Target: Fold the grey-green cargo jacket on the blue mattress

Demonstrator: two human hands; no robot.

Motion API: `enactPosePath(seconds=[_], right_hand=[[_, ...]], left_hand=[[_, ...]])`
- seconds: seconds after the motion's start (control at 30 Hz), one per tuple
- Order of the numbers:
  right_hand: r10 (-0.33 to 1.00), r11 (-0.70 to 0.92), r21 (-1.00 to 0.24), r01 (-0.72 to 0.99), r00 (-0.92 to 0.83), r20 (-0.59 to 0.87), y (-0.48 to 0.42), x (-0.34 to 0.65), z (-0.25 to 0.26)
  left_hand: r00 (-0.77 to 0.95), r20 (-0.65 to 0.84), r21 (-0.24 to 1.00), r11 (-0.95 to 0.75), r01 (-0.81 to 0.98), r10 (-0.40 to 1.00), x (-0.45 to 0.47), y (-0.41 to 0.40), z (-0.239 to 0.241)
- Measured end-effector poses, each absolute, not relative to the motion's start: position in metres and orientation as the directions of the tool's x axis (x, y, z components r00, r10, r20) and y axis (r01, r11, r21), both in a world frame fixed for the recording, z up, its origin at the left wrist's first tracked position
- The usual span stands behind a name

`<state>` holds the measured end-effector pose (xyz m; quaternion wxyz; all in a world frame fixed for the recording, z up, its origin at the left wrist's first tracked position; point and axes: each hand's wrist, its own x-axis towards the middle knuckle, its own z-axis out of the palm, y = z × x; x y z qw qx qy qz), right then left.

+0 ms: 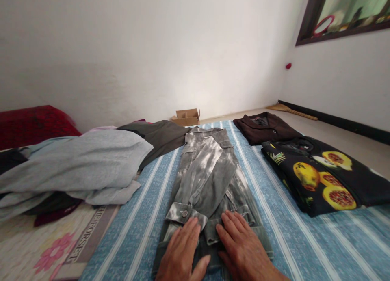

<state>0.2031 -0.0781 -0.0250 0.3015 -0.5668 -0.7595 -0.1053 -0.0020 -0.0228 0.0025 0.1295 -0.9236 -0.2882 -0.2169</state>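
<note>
A grey washed shirt [207,175] lies lengthwise on the blue striped sheet [274,232], its sleeves folded across the body and the buttoned cuffs near me. My left hand [183,250] rests flat on the shirt's near hem, fingers apart, just below a cuff. My right hand [242,248] lies flat beside it on the right part of the hem. Neither hand grips the cloth.
A heap of loose clothes [76,167] lies at the left, with a red cushion [33,124] behind. A folded black fruit-print shirt [323,175] and a folded brown shirt [265,128] lie at the right. A small cardboard box [186,117] stands by the wall.
</note>
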Motion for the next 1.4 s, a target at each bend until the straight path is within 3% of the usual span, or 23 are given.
enactPosePath(seconds=[0.2, 0.4, 0.6, 0.73, 0.93, 1.13, 1.4], right_hand=[[0.862, 0.382, -0.247, 0.891, -0.247, 0.443, -0.082, 0.212, -0.02], [0.856, 0.392, -0.365, 0.844, -0.189, 0.482, -0.089, 0.225, -0.005], [0.868, 0.164, -0.438, 0.884, 0.082, 0.49, -0.077, 0.245, 0.007], [0.895, -0.024, -0.47, 0.882, 0.228, 0.383, -0.063, 0.255, 0.012], [0.925, -0.206, -0.46, 0.864, 0.325, 0.197, -0.046, 0.264, 0.018], [0.915, -0.38, -0.49, 0.784, 0.396, -0.077, -0.03, 0.272, 0.029], [0.9, -0.416, -0.515, 0.749, 0.422, -0.114, -0.023, 0.277, 0.028]], left_hand=[[0.743, 0.444, -0.116, -0.791, 0.601, 0.5, 0.009, -0.024, 0.011], [0.759, 0.436, -0.062, -0.825, 0.561, 0.484, 0.024, -0.026, 0.016], [0.765, 0.421, -0.094, -0.815, 0.571, 0.487, 0.029, -0.022, 0.016], [0.778, 0.404, -0.133, -0.81, 0.571, 0.482, 0.033, -0.02, 0.016], [0.808, 0.337, -0.146, -0.821, 0.552, 0.484, 0.036, -0.02, 0.021], [0.785, 0.191, -0.079, -0.788, 0.611, 0.59, 0.044, -0.021, 0.03], [0.764, 0.174, -0.031, -0.772, 0.634, 0.621, 0.045, -0.02, 0.032]])
